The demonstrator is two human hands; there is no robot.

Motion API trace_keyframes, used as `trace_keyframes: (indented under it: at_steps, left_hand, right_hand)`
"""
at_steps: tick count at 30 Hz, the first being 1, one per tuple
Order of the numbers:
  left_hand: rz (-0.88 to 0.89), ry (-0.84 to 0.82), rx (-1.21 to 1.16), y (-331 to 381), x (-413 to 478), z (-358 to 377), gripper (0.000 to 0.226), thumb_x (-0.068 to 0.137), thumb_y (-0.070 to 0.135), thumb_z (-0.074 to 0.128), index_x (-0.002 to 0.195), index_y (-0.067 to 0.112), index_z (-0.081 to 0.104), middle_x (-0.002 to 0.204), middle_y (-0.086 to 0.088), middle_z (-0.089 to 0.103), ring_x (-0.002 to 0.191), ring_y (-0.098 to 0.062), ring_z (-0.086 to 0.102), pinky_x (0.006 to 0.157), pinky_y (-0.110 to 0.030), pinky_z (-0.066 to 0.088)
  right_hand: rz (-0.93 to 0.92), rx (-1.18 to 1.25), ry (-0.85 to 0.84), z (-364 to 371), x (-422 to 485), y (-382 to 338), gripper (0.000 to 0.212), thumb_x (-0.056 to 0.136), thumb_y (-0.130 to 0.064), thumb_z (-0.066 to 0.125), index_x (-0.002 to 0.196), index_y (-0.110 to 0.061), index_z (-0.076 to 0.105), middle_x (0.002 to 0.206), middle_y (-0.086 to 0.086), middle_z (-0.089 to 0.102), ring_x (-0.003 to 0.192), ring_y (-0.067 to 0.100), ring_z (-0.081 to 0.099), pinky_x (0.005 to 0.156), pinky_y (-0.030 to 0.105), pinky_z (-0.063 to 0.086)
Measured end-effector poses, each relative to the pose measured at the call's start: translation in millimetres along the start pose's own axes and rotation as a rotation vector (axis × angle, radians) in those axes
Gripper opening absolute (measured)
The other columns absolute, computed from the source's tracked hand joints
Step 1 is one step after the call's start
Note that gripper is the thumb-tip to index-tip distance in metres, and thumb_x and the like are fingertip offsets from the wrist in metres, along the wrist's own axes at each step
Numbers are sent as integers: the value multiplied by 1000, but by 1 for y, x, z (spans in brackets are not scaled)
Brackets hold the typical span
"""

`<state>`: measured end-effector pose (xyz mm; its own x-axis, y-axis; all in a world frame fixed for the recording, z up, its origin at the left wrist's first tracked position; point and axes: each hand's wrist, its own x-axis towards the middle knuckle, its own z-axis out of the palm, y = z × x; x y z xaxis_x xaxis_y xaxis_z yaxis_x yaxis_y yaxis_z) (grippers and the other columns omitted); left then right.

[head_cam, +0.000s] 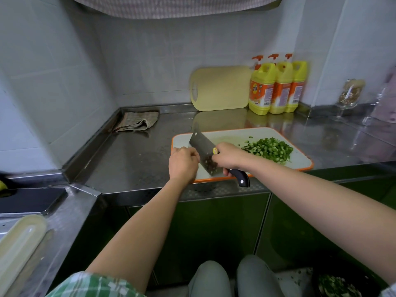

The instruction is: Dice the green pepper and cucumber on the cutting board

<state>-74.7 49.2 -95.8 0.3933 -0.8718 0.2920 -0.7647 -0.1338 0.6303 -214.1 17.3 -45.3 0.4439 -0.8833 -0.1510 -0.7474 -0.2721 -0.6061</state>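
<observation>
A white cutting board with an orange rim (240, 131) lies on the steel counter. A heap of diced green pepper and cucumber (270, 149) sits on its right half. My right hand (227, 156) grips the black handle of a cleaver (200, 140), whose blade is tilted up over the board's left part with green bits stuck to its face. My left hand (183, 163) is against the blade's left side, fingers curled at the steel. What the left fingers touch is hidden by the hand itself.
A yellow cutting board (220, 88) leans on the back wall beside three yellow detergent bottles (276, 86). A folded cloth (137, 123) lies at the back left. A glass with contents (349, 95) stands at right. A sink area (32, 200) is at left.
</observation>
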Motion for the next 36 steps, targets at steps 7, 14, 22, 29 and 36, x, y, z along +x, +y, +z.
trace_keyframes:
  at_steps: [7,14,22,29,36]
  left_hand:
    - [-38,-15,-90,10,3,6,35,86,10,36,63,23,60,85,-10,68,101,-25,48,77,-37,47]
    - [142,-54,88,32,16,28,29,95,28,48,102,14,72,100,-8,70,112,-30,44,87,-41,45]
    - [30,35,223,28,17,25,26,89,32,55,77,15,71,86,-7,71,106,-32,47,79,-39,46]
    - [45,3,192,27,13,24,22,87,42,65,77,22,66,88,1,71,108,-26,47,83,-38,45]
    - [63,-60,-124,42,14,25,27,94,34,58,84,13,71,80,-3,71,84,-24,63,71,-33,49]
  right_hand:
    - [166,66,97,-30,4,38,21,96,-3,35,114,0,46,62,14,56,45,20,52,41,25,44]
    - [112,195,195,-59,0,61,21,97,-7,35,112,-2,49,68,16,56,49,23,53,44,28,44]
    - [30,101,-12,-36,-14,42,13,95,-6,39,101,0,49,85,22,60,49,22,53,42,26,45]
    - [148,50,67,-44,-10,55,23,95,-3,36,112,4,50,64,16,56,39,18,53,36,19,40]
    - [71,190,195,-50,-10,49,25,99,-21,35,101,-1,49,65,13,54,49,24,56,45,27,46]
